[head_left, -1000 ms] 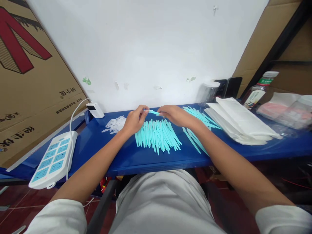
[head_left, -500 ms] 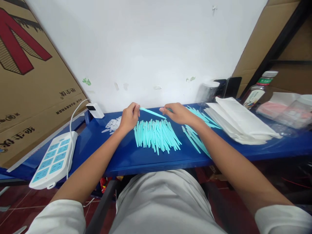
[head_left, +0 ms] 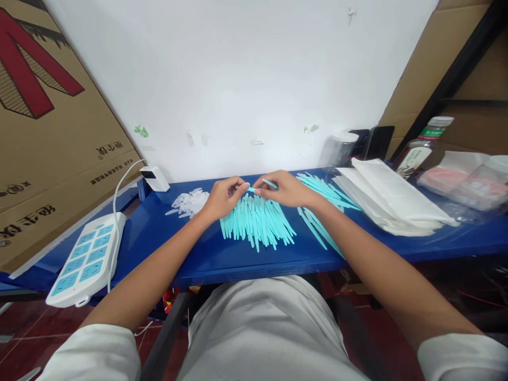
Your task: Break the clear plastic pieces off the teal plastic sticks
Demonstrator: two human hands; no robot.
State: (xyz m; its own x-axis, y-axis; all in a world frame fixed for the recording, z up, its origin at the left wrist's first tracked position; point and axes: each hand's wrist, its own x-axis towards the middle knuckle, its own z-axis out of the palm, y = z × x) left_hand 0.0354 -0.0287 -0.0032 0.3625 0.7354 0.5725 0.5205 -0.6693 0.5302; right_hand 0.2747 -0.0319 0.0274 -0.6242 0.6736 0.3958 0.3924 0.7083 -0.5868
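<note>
Above the pile, both hands meet on one slim turquoise eyebrow razor (head_left: pixel 251 189), which is mostly hidden by the fingers. My left hand (head_left: pixel 225 198) pinches its left part between thumb and fingers. My right hand (head_left: pixel 286 189) is closed around its right part, with a greyish-teal end (head_left: pixel 270 184) showing between the fingers. Right below lies a dense pile of turquoise razors (head_left: pixel 257 222), side by side. Beside my left wrist is a heap of small translucent caps (head_left: pixel 189 203). More turquoise razors (head_left: pixel 327 190) lie beyond and under my right forearm.
A blue table (head_left: pixel 222 264) stands against the white wall. On the left are a power strip (head_left: pixel 87 259), a small white device (head_left: pixel 154 179) and a cardboard box (head_left: pixel 67 159). To the right lie white plastic bags (head_left: pixel 397 196), a clear jar (head_left: pixel 341 148) and a bottle (head_left: pixel 420 145).
My left hand has moved right and my right hand has closed in, so both now grip the razor. Earlier the left hand alone held it, pointing right.
</note>
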